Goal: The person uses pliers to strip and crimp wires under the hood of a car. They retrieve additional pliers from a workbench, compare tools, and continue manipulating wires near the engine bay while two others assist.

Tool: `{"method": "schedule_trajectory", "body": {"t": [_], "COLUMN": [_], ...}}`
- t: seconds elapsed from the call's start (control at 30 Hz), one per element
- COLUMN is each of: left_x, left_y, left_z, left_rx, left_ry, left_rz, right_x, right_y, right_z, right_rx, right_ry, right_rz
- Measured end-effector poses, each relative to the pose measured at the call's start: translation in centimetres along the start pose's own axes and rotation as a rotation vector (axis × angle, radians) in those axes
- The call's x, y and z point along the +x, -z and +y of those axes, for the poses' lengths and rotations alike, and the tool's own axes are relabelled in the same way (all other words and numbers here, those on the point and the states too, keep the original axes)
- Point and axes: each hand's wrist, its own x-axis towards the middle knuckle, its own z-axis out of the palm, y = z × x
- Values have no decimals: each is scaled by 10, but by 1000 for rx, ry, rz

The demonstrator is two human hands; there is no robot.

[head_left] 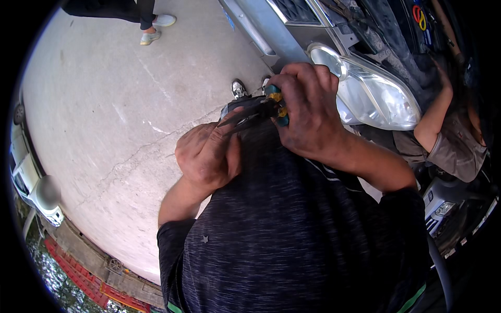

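In front of my dark shirt, my right hand (313, 117) is wrapped round the green-and-yellow handles of a pair of pliers (249, 117). Their dark, pointed jaws reach left toward my left hand (210, 154). That hand is closed, its thumb pressed up beside the jaw tips. Whatever lies between its fingers, if anything, is hidden. Whether the jaws grip something I cannot tell.
On the right is a car with a clear headlight (378, 96) and an exposed engine bay. A person's bare arm (436, 117) reaches into it. Another person's shoes (151, 37) stand at the far left on the concrete ground (130, 94). A white car (26, 167) is parked at the left edge.
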Motion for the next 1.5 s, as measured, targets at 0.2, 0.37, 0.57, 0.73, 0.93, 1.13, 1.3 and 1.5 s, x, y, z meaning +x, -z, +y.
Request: {"method": "schedule_trajectory", "body": {"t": [0.2,0.37,0.57,0.73,0.93,1.13,1.3,1.5], "left_x": [-1,1,6,4,6,6,4,7], "left_y": [-1,-1,1,2,0,2,3,5], "left_z": [-1,-1,0,-1,-3,0,-2,-4], "left_rx": [10,34,-5,-42,-29,-18,-95,-244], "left_ry": [18,7,13,41,13,68,103,182], "left_rz": [12,19,-19,-58,-40,-86,-96,-161], "right_x": [2,3,9,11,9,12,13,11], "right_y": [-4,-9,-14,-15,-14,-19,-19,-17], "right_z": [7,12,19,23,24,28,30,29], "right_rx": [186,198,160,138,169,231,277,305], "right_ry": [6,50,142,180,104,149,184,181], "right_rz": [-62,-64,50,57,-73,-4,16,-21]}}
